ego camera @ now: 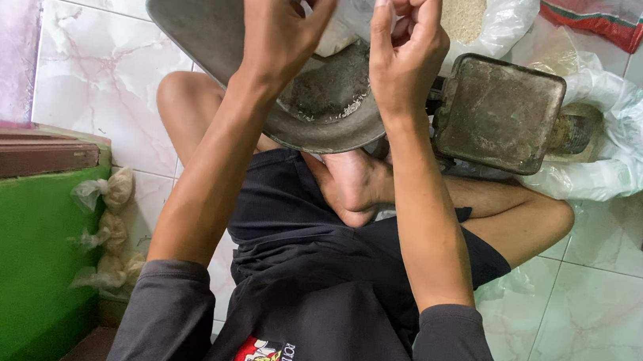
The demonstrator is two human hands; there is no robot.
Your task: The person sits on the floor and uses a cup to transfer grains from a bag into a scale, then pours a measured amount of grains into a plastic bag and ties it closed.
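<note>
two bare hands meet above crossed legs on pale marble-veined floor tiles (600, 329). the left hand (281, 17) and right hand (407, 46) both pinch the top of a thin clear plastic bag (348, 16), held over a dull, rounded metal scale pan (211, 18) dusted with grain. just beside it sits a worn square metal plate (497, 113). at the near left, small tied bags (112, 222) lie against a green ledge (2, 266). farther off, white sacks (628, 141) hold pale grain (461, 6). the bag's contents are mostly hidden by the fingers.
</note>
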